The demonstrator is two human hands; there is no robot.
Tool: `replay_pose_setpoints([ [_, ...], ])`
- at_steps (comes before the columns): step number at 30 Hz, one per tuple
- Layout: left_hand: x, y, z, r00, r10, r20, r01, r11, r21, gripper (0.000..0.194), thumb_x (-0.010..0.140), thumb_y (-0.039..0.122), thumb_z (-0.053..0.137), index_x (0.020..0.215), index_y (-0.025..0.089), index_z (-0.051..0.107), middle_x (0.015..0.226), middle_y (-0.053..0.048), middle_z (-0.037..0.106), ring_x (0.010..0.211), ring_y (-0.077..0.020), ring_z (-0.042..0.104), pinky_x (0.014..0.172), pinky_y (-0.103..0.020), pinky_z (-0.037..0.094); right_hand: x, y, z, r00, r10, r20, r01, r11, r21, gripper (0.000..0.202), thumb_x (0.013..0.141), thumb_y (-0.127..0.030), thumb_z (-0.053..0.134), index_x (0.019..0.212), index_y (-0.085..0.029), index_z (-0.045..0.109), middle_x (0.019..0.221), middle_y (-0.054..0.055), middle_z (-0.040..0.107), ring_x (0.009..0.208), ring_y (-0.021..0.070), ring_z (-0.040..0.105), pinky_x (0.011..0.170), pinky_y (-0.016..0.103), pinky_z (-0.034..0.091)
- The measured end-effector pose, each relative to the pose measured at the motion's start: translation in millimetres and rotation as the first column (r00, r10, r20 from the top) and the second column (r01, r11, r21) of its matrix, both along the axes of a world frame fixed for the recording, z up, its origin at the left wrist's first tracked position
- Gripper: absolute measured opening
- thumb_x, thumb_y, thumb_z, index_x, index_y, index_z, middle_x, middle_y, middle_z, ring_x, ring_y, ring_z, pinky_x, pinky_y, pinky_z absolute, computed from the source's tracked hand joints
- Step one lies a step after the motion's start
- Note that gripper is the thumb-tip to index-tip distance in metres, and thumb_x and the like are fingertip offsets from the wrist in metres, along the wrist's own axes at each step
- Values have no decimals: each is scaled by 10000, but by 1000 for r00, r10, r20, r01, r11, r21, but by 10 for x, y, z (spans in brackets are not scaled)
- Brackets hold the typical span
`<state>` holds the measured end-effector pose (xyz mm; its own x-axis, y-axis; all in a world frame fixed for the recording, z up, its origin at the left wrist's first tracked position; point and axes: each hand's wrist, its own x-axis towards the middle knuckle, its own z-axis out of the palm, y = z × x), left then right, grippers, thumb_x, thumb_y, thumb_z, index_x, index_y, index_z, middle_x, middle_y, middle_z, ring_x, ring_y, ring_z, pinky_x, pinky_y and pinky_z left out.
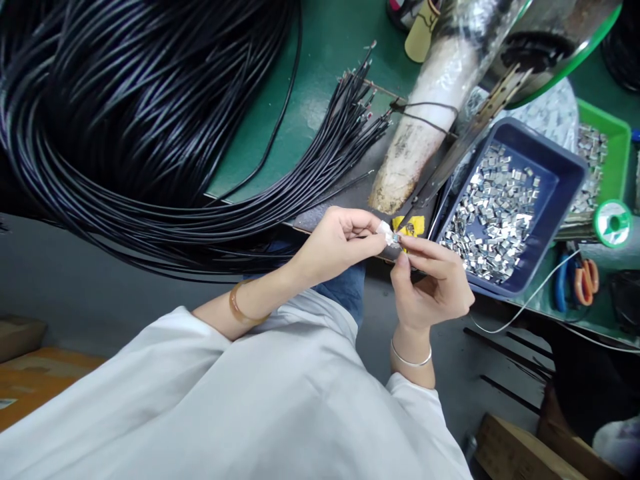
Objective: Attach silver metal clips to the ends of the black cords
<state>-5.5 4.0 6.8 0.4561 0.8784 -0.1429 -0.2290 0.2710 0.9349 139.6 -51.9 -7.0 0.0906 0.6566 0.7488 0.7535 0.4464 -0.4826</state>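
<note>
My left hand [345, 243] is closed in a pinch, with white wrapping at its fingertips, near the table's front edge. Close against it, my right hand [430, 277] pinches at a tiny shiny metal piece [395, 238] between the two hands. Which fingers bear the piece is hard to make out. Just behind the fingertips lies a yellow patch [413, 226] under a dark metal tool tip. A bundle of black cables [280, 200] runs to the left of my hands, its stripped ends fanned out on the table.
A blue tray [555, 220] of small metal clips stands right of my hands, beside a green tray [620, 147]. A wrapped white tube [415, 127] slants behind them. Pliers [585, 281] and a solder spool [613, 223] lie at right; cardboard boxes [525, 450] sit below.
</note>
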Motion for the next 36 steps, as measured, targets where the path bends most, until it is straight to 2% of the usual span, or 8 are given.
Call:
replay_pose_setpoints([
  [7,31,9,29,999,46,25,-46,999,11,71,696,142,650,634,108,644,506,52,428,479,-25,319,450,-171,252,-10,-15,25,998,-39,-47,35,996,-77,199,756,-82,690,876,-230,631,982,4,730,848,150,704,699,315,622],
  [14,72,-1,-24,989,142,-33,-137,984,117,89,734,160,649,692,114,713,590,7,584,545,-51,462,504,-164,368,-28,24,44,997,-76,-18,74,993,-91,171,768,-87,701,881,-207,657,960,0,725,871,133,697,683,266,600],
  [18,81,-8,-25,984,171,-41,-163,975,154,101,748,168,652,693,118,721,593,6,609,547,-56,495,508,-159,392,-40,32,79,996,-91,2,91,993,-80,175,757,-82,715,870,-208,672,962,10,724,875,140,698,706,287,608],
  [22,66,-7,-30,987,155,-40,-147,977,156,95,751,169,653,715,122,728,623,0,637,554,-60,513,514,-163,404,-54,21,89,997,-73,17,74,996,-50,185,732,-54,720,838,-195,664,974,20,723,871,145,702,735,304,617],
  [26,50,-2,-40,988,131,-86,-118,983,139,110,753,168,641,699,117,723,593,5,607,549,-59,500,522,-165,404,-57,13,59,998,-56,-11,55,997,-47,191,726,-48,710,833,-184,631,962,27,733,846,140,704,713,290,617],
  [36,60,-29,-6,989,132,-73,-122,984,128,110,759,178,640,709,115,716,617,1,618,551,-57,485,524,-173,393,-37,17,76,996,-83,42,86,994,-60,198,747,-62,706,875,-208,665,952,13,735,839,141,707,676,275,616],
])
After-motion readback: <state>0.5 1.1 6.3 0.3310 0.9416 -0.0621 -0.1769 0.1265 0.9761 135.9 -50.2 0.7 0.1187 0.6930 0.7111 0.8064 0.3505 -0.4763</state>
